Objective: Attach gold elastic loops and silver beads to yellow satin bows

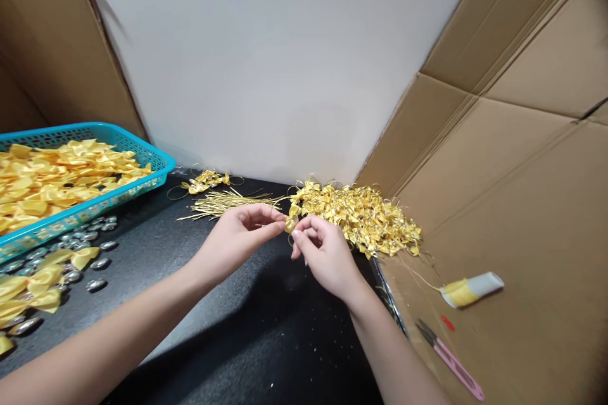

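Observation:
Over the dark table my left hand (242,234) pinches a small yellow ribbon bow (291,223) between thumb and fingers. My right hand (327,256) is closed at the bow's right edge, thumb and forefinger together on it. A thin gold cord loop hangs just below the bow, partly hidden by my fingers. Right behind my hands spreads a heap of yellow bows with cord loops (356,212). Beyond my left hand lies a bundle of gold cords (228,204), and behind that a smaller cluster of looped bows (206,181).
A turquoise basket (164,168) full of yellow bows stands at the left. Loose bows (47,278) and silver oval beads (96,285) lie before it. At right, on cardboard, are a thread spool (475,288), a red piece (447,323) and pink thread snips (456,367).

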Tool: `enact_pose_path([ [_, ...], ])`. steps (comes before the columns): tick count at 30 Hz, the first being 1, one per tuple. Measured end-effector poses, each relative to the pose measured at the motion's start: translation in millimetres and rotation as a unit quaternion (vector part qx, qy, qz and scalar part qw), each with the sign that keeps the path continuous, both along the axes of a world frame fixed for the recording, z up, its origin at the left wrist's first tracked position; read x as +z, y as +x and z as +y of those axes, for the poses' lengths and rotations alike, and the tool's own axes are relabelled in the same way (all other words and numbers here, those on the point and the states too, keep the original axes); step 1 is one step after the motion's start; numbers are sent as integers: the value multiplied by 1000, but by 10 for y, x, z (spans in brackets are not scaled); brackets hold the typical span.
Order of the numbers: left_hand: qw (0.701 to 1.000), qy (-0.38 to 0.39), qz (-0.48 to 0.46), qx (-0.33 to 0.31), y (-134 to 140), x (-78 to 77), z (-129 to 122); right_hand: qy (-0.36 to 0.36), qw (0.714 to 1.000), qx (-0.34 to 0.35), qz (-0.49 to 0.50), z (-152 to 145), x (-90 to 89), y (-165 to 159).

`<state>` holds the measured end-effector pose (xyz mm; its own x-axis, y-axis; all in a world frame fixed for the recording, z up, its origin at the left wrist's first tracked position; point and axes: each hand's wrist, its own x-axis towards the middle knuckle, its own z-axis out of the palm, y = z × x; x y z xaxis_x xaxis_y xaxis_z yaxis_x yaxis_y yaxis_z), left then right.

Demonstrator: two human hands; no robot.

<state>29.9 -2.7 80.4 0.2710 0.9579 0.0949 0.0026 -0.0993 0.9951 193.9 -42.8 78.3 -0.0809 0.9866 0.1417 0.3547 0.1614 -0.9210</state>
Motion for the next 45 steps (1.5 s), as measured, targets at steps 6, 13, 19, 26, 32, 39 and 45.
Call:
enact_pose_path([
  [6, 993, 98, 55, 38, 4, -9, -25, -2, 999, 21, 48, 36, -59, -1],
  [13, 990, 89, 104, 31, -30, -157, 137, -21, 998, 20, 62, 98, -112, 8],
  [19, 936, 112, 328, -66, -197, -246, 308, -39, 994, 41, 97, 142, -138, 1],
  [26, 870, 128, 459, -127, -187, -406, 260, -40, 993, 39, 102, 144, -222, -17],
  [32, 846, 369, 369, -113, -236, -485, 89, -22, 998, -49, 35, -89, -514, 0],
  [39, 833, 347, 404, -149, -220, -788, 93, -54, 996, -75, -19, -225, -712, 17],
  [45, 876, 283, 365, -136, -208, -851, 137, -27, 982, -96, -159, -218, -805, 27],
])
